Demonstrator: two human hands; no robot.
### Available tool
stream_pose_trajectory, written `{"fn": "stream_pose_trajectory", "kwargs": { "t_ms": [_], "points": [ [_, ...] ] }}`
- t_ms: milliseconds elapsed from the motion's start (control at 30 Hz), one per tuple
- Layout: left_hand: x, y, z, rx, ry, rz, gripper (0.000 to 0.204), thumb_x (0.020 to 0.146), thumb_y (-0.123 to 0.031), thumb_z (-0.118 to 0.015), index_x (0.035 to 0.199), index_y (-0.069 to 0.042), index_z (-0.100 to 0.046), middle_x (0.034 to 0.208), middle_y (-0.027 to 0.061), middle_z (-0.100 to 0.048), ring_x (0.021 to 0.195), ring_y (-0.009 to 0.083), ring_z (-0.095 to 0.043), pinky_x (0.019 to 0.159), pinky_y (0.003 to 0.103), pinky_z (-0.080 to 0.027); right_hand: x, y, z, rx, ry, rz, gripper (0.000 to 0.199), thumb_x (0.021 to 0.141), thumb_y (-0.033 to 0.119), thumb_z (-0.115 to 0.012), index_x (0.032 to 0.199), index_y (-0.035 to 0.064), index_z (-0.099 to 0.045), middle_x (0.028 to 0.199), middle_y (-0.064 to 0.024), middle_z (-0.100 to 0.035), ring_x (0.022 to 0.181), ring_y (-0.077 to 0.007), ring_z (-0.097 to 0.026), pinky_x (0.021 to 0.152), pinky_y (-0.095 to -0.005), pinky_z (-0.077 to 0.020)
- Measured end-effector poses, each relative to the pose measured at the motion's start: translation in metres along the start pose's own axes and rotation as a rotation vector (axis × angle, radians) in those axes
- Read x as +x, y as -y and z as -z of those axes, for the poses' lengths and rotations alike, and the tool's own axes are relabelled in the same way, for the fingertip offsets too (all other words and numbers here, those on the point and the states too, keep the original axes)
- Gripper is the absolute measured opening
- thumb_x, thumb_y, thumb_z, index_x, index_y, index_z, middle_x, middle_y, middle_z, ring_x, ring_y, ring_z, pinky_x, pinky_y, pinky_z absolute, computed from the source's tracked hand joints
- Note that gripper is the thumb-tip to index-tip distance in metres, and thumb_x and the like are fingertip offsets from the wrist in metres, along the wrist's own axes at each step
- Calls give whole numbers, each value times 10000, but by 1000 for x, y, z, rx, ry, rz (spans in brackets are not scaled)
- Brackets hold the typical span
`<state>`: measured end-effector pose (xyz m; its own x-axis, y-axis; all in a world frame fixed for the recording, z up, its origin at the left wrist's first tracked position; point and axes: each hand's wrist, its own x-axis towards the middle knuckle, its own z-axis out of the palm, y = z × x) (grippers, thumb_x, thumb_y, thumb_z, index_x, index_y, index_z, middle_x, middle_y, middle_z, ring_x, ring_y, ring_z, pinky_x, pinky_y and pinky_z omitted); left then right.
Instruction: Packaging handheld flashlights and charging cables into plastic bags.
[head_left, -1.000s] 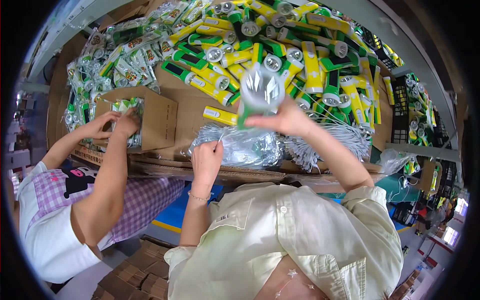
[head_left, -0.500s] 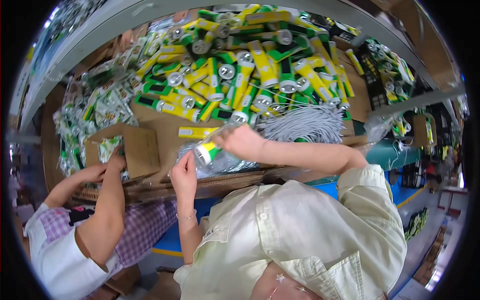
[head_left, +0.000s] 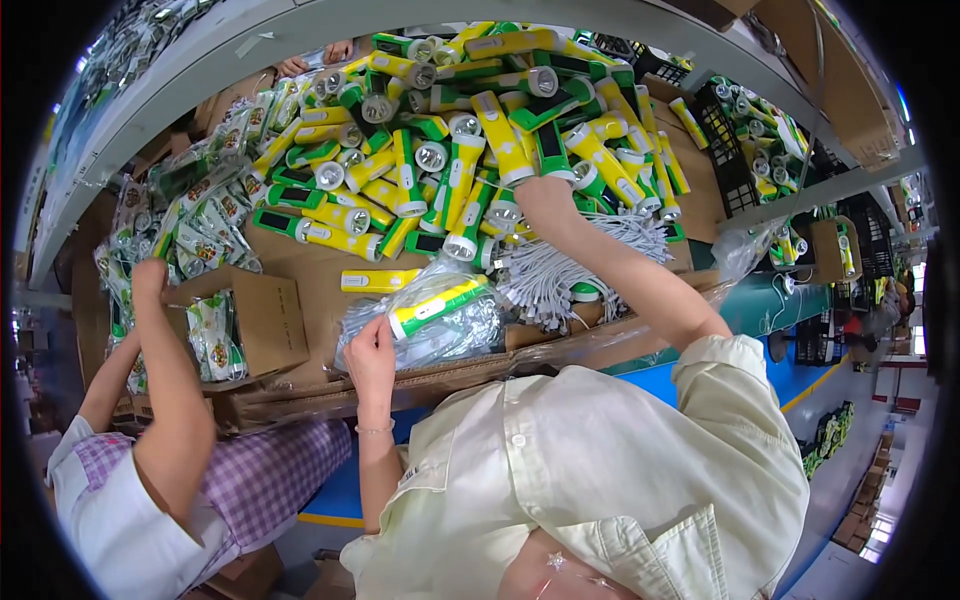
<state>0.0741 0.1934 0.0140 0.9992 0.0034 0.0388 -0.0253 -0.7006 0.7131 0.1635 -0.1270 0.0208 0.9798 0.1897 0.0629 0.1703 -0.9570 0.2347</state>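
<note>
Right hand [head_left: 545, 200] had stretched from the bagged flashlight [head_left: 437, 305] into the flashlight pile [head_left: 470, 120], fingers hidden; left hand [head_left: 370, 350] pinched the plastic bag stack [head_left: 420, 330], which could slide loose.

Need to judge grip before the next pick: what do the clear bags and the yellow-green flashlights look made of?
The clear bags look like thin glossy plastic film: see-through, crinkled, glinting. The yellow-green flashlights look like smooth moulded plastic, judging by their even colour and soft sheen, with shiny silvery reflector heads.

A heap of clear crinkled plastic bags [head_left: 440, 325] lay at the tabletop's near edge. Left of it stood an open brown cardboard box [head_left: 262, 320], holding green-and-white printed packets [head_left: 215, 340].
</note>
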Motion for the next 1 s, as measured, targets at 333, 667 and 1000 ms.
{"fn": "stream_pose_trajectory", "kwargs": {
  "t_ms": [333,667,1000],
  "points": [
    [5,13,-5,9,4,78,227,850,-216,-610,915,-8,-673,686,220,-596,624,347,-605,573,388,-465,15,51,151,1413,60,125,96,797,35,-672,874,-22,-670,788,-108,-674,746,-150,-662,679,-260,-531],
    [8,32,-20,-255,-8,78,218,876,-181,-618,954,19,-655,573,71,-539,544,64,-434,494,277,-383,-17,120,8,1437,-32,382,164,735,35,-710,897,56,-689,834,-74,-667,757,-165,-648,662,-295,-515],
    [2,21,-15,-246,22,125,219,875,-146,-620,991,32,-671,679,66,-650,598,80,-561,566,250,-469,-23,104,10,-89,101,711,111,698,150,-594,749,54,-613,762,-67,-585,737,-193,-594,556,-321,-481]
  ]
}}
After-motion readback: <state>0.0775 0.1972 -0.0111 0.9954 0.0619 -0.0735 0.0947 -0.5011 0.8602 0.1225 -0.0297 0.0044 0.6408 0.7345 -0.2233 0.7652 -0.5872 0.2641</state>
